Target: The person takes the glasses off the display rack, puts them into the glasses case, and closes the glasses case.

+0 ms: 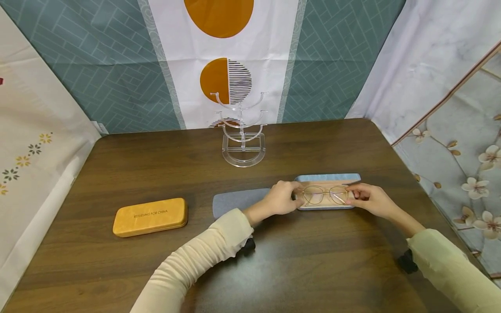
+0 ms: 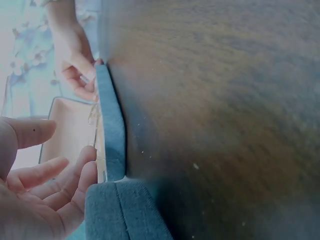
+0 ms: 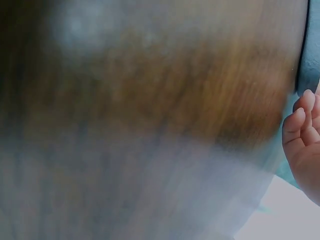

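Thin gold-framed eyeglasses (image 1: 322, 195) lie over the pinkish inside of a light-blue glasses case (image 1: 328, 178), whose lid stands raised at the back. At the right end, my right hand (image 1: 369, 200) pinches the frame's edge with curled fingers. My left hand (image 1: 281, 198) is at the left end, fingertips close to the other lens. In the left wrist view, the left thumb (image 2: 37, 131) stands apart from the fingers, with the case's blue wall (image 2: 114, 130) beyond them. Only part of the right hand (image 3: 306, 145) enters the right wrist view, beside a blue edge.
A grey-blue case (image 1: 238, 201) lies partly behind the left forearm. Farther left is a yellow glasses case (image 1: 150, 217), closed. The clear tiered display stand (image 1: 243, 148) stands at the back of the brown wooden table (image 1: 164, 163), before patterned cloth hangings (image 1: 332, 65).
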A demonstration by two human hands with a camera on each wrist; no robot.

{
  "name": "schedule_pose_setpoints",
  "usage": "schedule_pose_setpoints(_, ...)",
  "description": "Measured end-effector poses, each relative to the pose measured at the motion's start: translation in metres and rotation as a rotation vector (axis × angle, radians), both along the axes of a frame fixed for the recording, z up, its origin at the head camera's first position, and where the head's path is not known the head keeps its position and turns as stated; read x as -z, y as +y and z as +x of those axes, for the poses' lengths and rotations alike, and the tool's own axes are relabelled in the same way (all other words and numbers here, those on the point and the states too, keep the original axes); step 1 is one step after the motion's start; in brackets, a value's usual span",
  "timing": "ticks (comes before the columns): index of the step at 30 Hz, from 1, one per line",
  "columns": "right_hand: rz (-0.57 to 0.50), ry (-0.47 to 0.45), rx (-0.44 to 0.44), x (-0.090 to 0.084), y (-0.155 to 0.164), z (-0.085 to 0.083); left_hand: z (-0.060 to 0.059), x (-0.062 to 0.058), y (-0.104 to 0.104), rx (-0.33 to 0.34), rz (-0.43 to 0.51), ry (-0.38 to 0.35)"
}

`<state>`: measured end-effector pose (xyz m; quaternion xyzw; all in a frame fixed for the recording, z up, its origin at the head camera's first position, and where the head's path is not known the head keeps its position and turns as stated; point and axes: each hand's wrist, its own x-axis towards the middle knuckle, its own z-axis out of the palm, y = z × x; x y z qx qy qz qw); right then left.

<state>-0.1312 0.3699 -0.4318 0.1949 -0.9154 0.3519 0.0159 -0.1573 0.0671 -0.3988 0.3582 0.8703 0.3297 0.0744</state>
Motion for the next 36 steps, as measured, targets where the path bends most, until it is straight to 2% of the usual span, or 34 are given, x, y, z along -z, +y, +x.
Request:
schedule_pose_setpoints(4, 0.004, -0.032, 0.066, -0.006, 0.001, 0.003, -0.002, -0.002, -0.004, -0.02, 0.105, -0.005)
schedule_pose_setpoints(8, -0.012, -0.1, 0.158, -0.012, 0.002, 0.004, -0.004, -0.004, -0.006, -0.081, 0.187, 0.0)
schedule_pose_setpoints(13, -0.05, -0.155, 0.226, -0.015, 0.006, 0.003, -0.008, -0.005, -0.006, -0.164, 0.224, -0.053)
schedule_pose_setpoints(20, -0.132, -0.184, 0.206, -0.021, 0.008, -0.002, -0.015, -0.003, 0.001, -0.257, 0.168, -0.174)
schedule_pose_setpoints(25, -0.084, -0.267, 0.183, -0.027, 0.007, -0.009, -0.02, 0.001, 0.01, -0.289, 0.167, -0.268)
schedule_pose_setpoints(29, -0.089, -0.336, 0.16, -0.028, 0.006, -0.014, -0.022, 0.005, 0.015, -0.311, 0.171, -0.302)
schedule_pose_setpoints(36, -0.197, -0.416, 0.131, -0.03, 0.006, -0.016, -0.021, 0.007, 0.019, -0.317, 0.206, -0.32)
